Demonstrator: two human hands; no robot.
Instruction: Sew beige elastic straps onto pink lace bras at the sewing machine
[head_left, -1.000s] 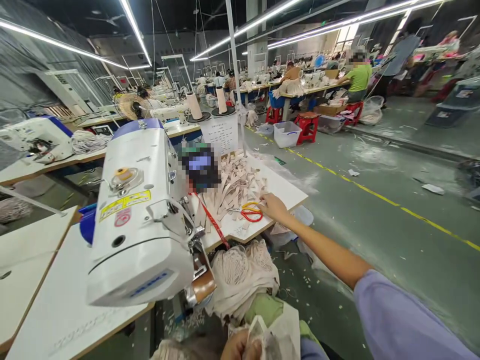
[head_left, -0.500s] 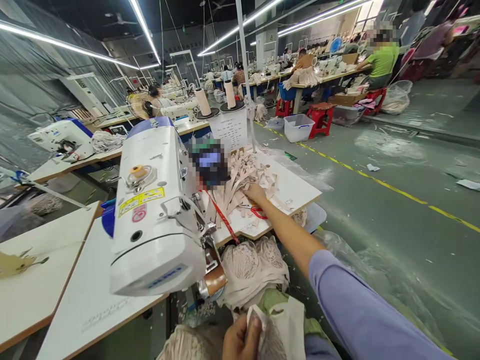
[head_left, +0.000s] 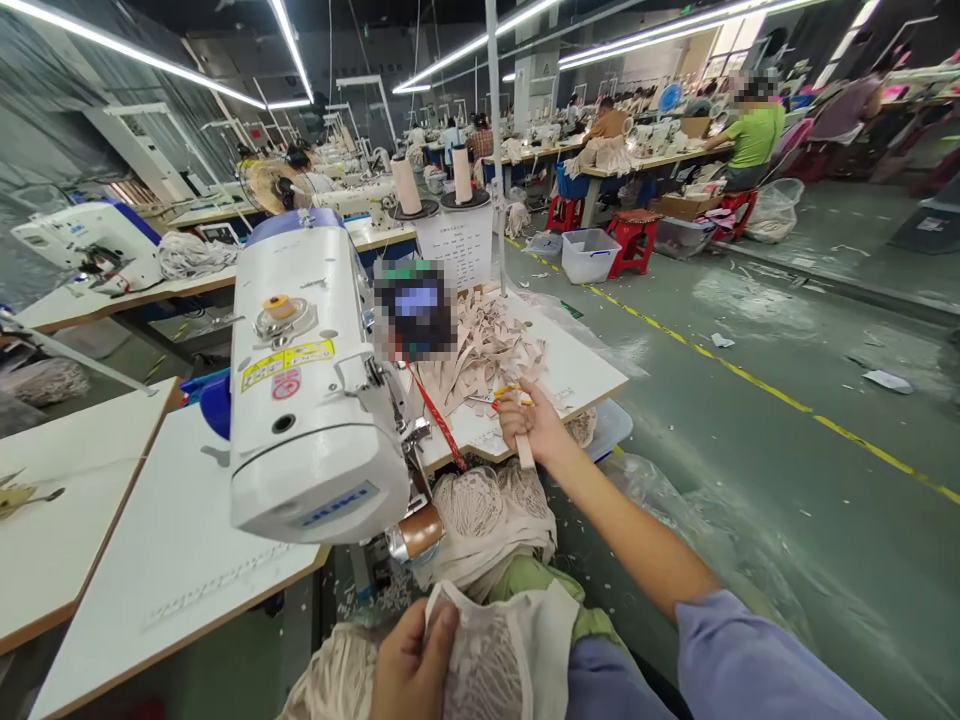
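In the head view my left hand point(head_left: 415, 655) pinches the edge of a beige lace bra point(head_left: 487, 660) low in front of me, over my lap. My right hand point(head_left: 534, 428) is closed around a short beige fabric strip point(head_left: 525, 453), whose end hangs below the fingers at the table's front edge. Scissors with red-orange handles point(head_left: 501, 396) lie just behind that hand, partly hidden by it. A heap of beige strips point(head_left: 487, 345) covers the table behind them. More lace bras point(head_left: 480, 510) hang just below the table edge.
A white sewing machine point(head_left: 307, 400) stands left of centre, with a red strap point(head_left: 435, 410) beside it. Two thread cones point(head_left: 461, 175) rise behind. A plastic bin point(head_left: 613, 428) sits under the table's right side. Other people work further back.
My right hand has come out of the strip heap toward me, with a strip in it. My left hand has shifted left and the bra shows more fully. The view has turned slightly.
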